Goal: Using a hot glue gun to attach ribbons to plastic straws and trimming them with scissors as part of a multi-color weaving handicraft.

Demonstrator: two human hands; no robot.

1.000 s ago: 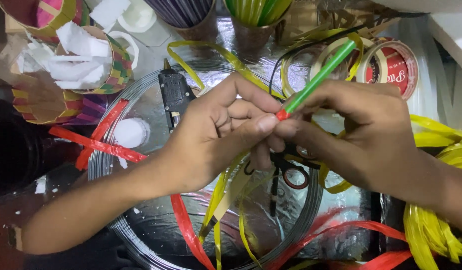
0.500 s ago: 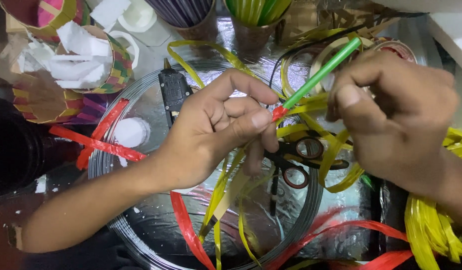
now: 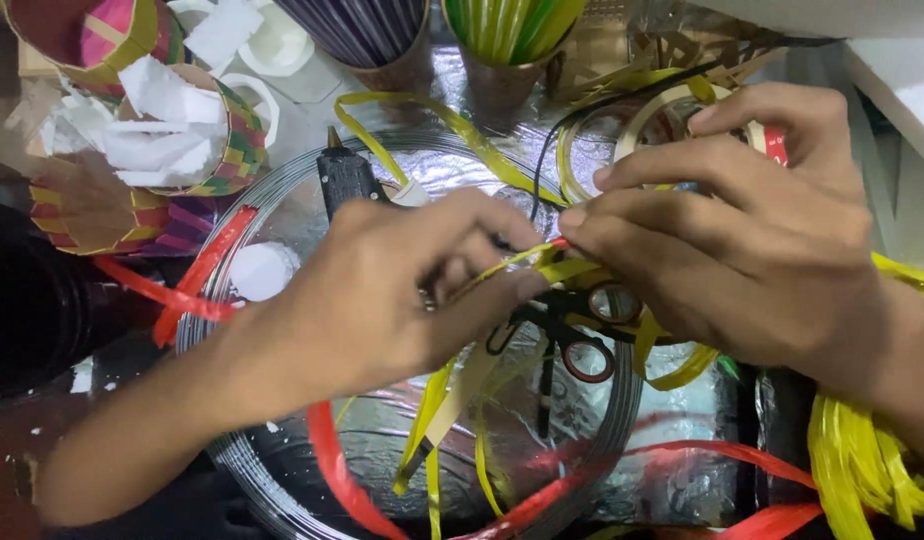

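— Both sets of fingers are pinched shut on that thin yellow plastic strip (image 3: pixel 542 268), left hand (image 3: pixel 382 300) against right hand (image 3: pixel 742 250), keeping it taut, I'd guess.

— It sits just above the black-handled scissors (image 3: pixel 572 335), over the coil of grey wire (image 3: pixel 232 300) on the foil-covered counter (image 3: pixel 462 165).

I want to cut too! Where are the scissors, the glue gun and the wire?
scissors (image 3: pixel 589 362), head view, lower red-rimmed handle loop.
glue gun (image 3: pixel 344 180), head view, black body.
wire (image 3: pixel 244 218), head view, coil's upper-left arc.
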